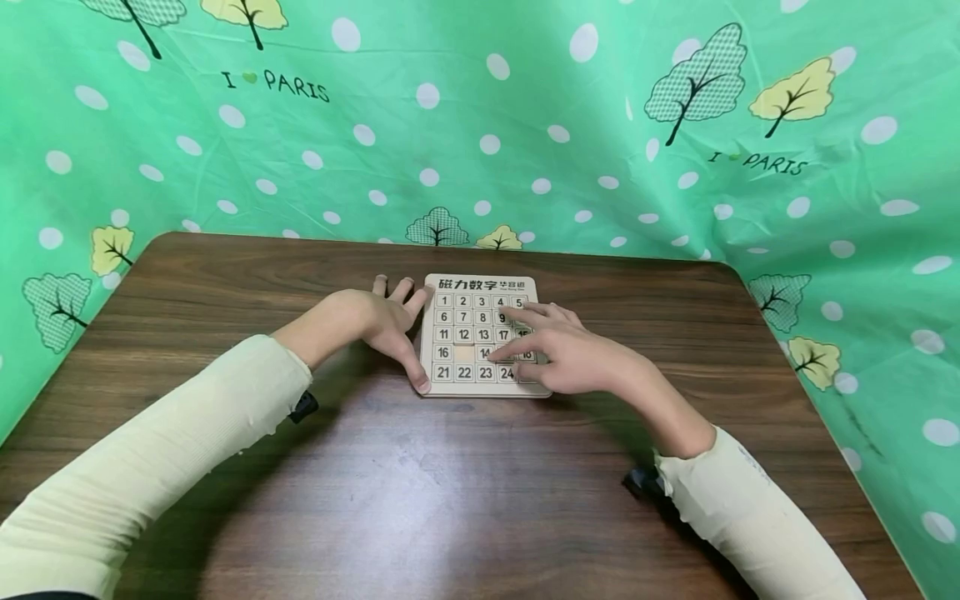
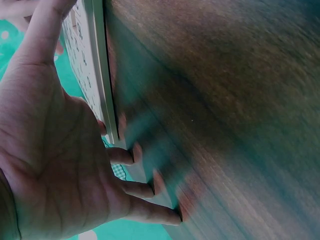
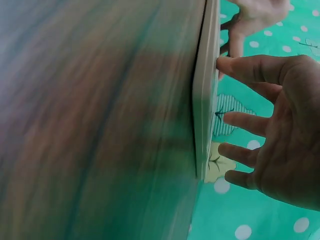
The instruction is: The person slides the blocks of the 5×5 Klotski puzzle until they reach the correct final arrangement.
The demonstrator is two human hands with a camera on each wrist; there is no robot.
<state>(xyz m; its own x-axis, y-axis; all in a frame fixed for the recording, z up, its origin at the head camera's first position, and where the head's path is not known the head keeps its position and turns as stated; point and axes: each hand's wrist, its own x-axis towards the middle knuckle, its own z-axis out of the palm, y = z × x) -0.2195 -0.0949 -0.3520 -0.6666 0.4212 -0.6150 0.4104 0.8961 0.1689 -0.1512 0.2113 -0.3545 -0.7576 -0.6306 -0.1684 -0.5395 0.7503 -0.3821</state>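
Observation:
A pale number sliding puzzle (image 1: 480,392) lies flat on the table, with dark Chinese characters along its top. Its numbered tiles sit in rows, and a bare slot (image 1: 464,352) shows between tiles 16 and 14. At the puzzle's left side my left hand (image 1: 386,321) has its fingers spread, the thumb at the lower left corner and the index finger by the upper left edge. My right hand (image 1: 566,354) reaches over from the right, its index fingertip on the tile row with 14. That hand covers several tiles on the right side.
The dark wood-grain table (image 1: 390,492) extends around the puzzle. Behind it and at both sides hangs a green dotted curtain (image 1: 450,158) with tree prints. Light sleeves (image 1: 187,442) cover both forearms, and a black strap piece (image 1: 303,407) shows under the left cuff.

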